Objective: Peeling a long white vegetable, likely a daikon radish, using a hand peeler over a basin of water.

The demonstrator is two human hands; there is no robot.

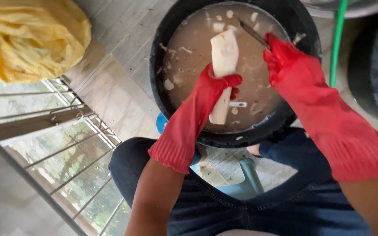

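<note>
Left hand (217, 85) in red glove, closed around middle of pale peeled root (224, 57); root upright, slightly tilted, held over centre of black tub (162, 65), lower end showing below the fist. Right hand (285, 61) in red glove, closed on thin dark blade (254, 34); blade pointing up-left, tip near upper right side of root, contact not discernible. Both hands above tub, near each other, not touching.

Tub filled with murky brown water (193, 48); pale peel scraps (217, 26) floating on surface, mostly toward far rim and left side. Tub set between knees, against dark jeans (285, 209). Teal stool (246, 181) visible below tub, between legs.

Yellow bag (27, 37) crumpled at upper left, well apart from tub, resting on grey floor (114, 78). Green hose (338, 39) running upright just beside tub's right rim. Second dark tub (368, 74) at right edge, partly out of frame. Metal railing (66, 148) at lower left, foliage beyond, blurred
</note>
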